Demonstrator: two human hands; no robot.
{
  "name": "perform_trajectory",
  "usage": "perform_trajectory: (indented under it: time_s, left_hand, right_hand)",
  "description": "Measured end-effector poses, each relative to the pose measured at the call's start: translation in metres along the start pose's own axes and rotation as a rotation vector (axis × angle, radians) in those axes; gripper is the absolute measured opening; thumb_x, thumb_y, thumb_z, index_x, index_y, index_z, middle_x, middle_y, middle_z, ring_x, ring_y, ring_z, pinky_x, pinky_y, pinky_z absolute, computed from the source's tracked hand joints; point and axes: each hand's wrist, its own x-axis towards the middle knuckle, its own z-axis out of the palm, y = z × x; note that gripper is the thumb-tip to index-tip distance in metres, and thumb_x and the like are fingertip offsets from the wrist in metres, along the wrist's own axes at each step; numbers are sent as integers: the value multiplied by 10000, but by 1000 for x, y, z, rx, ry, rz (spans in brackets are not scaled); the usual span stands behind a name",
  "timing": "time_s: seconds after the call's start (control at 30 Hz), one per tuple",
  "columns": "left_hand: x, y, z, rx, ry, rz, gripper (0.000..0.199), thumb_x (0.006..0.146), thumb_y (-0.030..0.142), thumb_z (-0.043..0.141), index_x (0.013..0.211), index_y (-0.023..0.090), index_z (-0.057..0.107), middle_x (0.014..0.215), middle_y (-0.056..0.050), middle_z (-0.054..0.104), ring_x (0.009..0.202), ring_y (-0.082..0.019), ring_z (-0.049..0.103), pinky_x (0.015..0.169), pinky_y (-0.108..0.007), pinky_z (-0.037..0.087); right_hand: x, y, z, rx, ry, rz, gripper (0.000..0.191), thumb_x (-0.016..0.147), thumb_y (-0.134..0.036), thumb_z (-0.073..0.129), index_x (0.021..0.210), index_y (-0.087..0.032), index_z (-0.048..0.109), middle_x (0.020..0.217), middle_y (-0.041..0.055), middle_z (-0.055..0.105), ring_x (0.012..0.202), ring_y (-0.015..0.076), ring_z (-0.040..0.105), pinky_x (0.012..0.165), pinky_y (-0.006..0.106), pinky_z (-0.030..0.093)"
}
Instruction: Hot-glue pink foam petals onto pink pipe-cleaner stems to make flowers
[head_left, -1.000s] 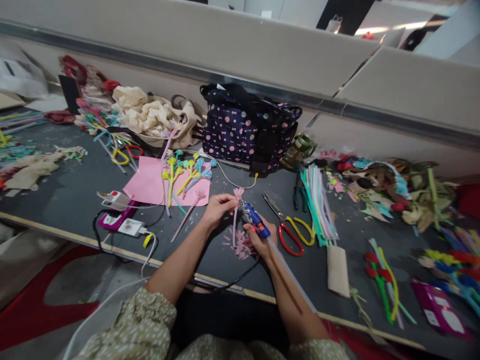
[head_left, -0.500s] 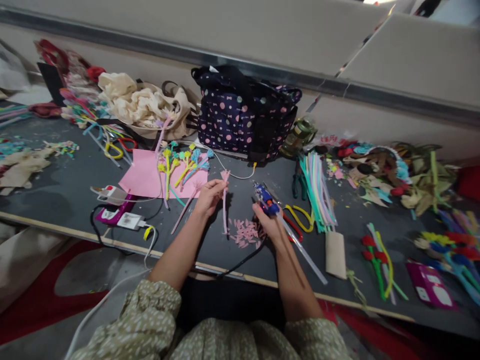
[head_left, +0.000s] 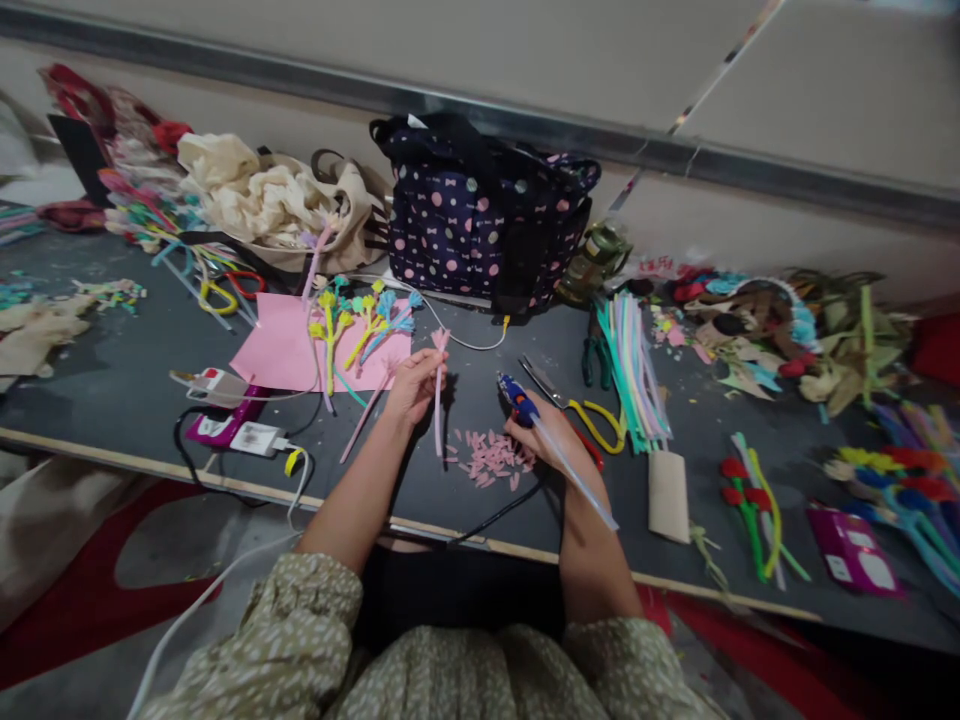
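- Nearest: dark cord crosses the wooden edge of the surface by my right forearm. I would leave it slack, so it can't tug at my grip.
- Pink snippets lie loose on the surface between my forearms. I'd keep glue drips off them.
- Right hand: fingers closed round the blue glue gun, clear glue stick poking out behind, back over the forearm. Can't tell whether the trigger is pressed.
- Nozzle faces forward, a little left, apart from the left hand. Probably hot; best kept clear of skin, with any glue laid on as a small dab.
- Left hand: fingers pinching the pink stem near its top, just under the frayed tuft. It stands roughly upright, left of the gun; can't tell if its lower end touches down.
- That pinch looks right to me: light enough not to crush the tuft, steady enough to turn the stem. Any fresh glue wants a still hold while it sets.
- Scissors lie just beyond the right hand.
- Beyond, left: pink paper under yellow and blue tufted stems.
- Farthest: dotted bag against the wall.
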Motion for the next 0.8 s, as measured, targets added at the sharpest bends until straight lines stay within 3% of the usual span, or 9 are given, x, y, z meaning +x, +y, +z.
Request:
perform_trajectory:
  time_s: [0.33,0.6,0.8]
  left_hand:
    - [-2,2,4,-18,-26,-3,289,600,260,828,784,119,656,580,23,614,466,-35,534,450,-122,416]
    - [-1,0,5,-8,-20,3,309,576,267,842,754,118,639,588,16,624,456,-34,528,448,-123,415]
    - [-1,1,5,-10,-28,0,288,587,265,835,746,124,640,581,18,617,471,-39,537,462,-127,426]
  right_hand:
    - [-6,-2,-4,64,-130,-13,143,741,-255,602,873,-239,550,712,-1,636,576,177,602,563,265,429]
    - [0,-7,9,-34,-34,-20,94,761,-261,567,832,-234,512,743,9,630,663,185,597,598,248,386]
    - [0,-13,12,-154,-168,-33,142,759,-254,565,864,-235,472,766,6,613,648,173,562,571,237,309]
